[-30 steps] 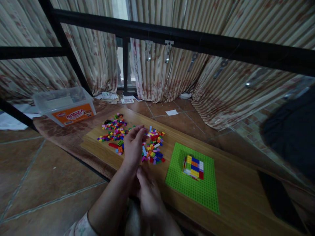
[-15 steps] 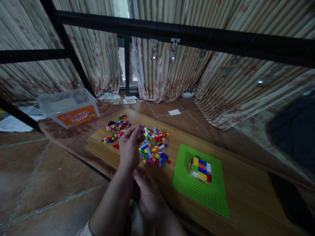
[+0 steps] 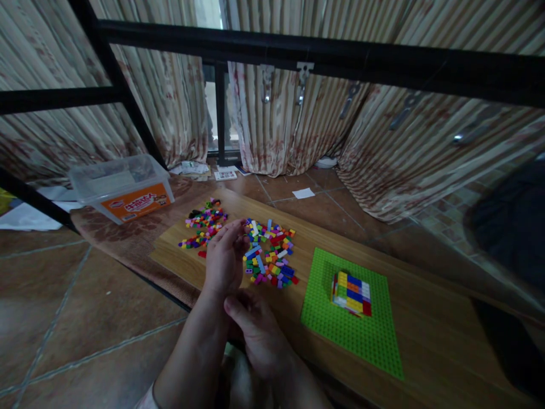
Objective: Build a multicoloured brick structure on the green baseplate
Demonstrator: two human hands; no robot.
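Observation:
My left hand (image 3: 225, 258) is raised over the near side of the brick pile, its fingers loosely bent and somewhat apart, with nothing visible in them. Below it, my right hand (image 3: 259, 329) holds my left wrist, its thumb against the near side and its other fingers partly hidden. Beyond my left hand lie loose coloured toy bricks (image 3: 272, 255) and a second heap of smaller bricks (image 3: 206, 218). To the right, a green baseplate (image 3: 323, 307) bears a block built of yellow, blue, white, orange and red bricks (image 3: 352, 292).
The bricks and baseplate lie on a long wooden board (image 3: 434, 329). A clear plastic box (image 3: 123, 187) with an orange label stands on a brown cloth at the left. A black metal frame (image 3: 298, 48) crosses in front. A dark flat object (image 3: 506, 341) lies at the right.
The fingers of my left hand have loosened and spread a little. My right thumb has shifted slightly left along the wrist. The view has moved slightly.

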